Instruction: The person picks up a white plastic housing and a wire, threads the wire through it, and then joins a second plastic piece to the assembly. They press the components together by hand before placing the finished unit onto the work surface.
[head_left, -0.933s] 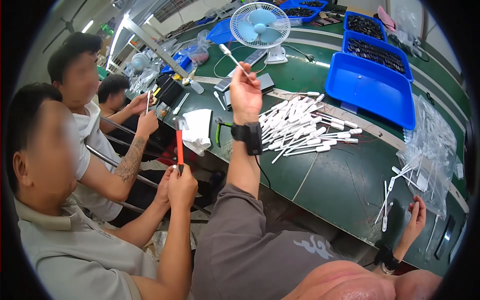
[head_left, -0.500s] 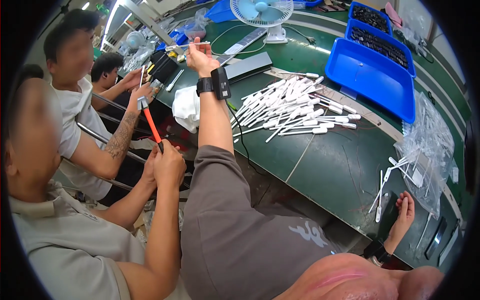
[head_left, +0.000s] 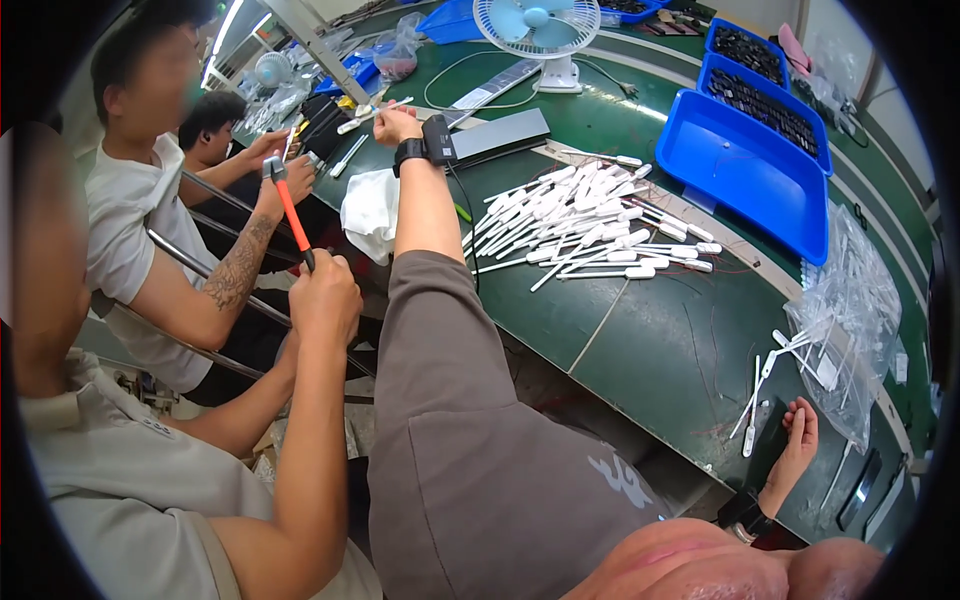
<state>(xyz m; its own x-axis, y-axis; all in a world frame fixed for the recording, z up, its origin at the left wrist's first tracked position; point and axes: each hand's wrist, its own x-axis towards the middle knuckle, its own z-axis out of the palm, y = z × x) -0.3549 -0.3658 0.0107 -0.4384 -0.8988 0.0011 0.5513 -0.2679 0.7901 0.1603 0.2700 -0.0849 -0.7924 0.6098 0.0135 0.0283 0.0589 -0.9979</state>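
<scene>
My left hand (head_left: 399, 124) reaches out over the far left part of the green table (head_left: 650, 345), with its fingers closed around a white stick (head_left: 350, 126) that has one wide end. Part of that stick is hidden behind the fingers. To the right of my left forearm lies a heap of similar white sticks (head_left: 580, 215). My right hand (head_left: 797, 438) rests at the near right edge of the table, fingers loosely bent and slightly apart, holding nothing visible. Beside it lie a few loose white sticks (head_left: 750, 405).
A person at my left holds a hammer (head_left: 292, 210) with an orange and black handle close to my left arm. A fan (head_left: 537, 25), a grey metal box (head_left: 500, 136), an empty blue tray (head_left: 735, 180), a white cloth bundle (head_left: 370, 215) and clear plastic bags (head_left: 850, 310) are on the table.
My left hand has turned, its fingers now lower, and the white stick slants more. The view has shifted slightly. My right hand stays by the table edge.
</scene>
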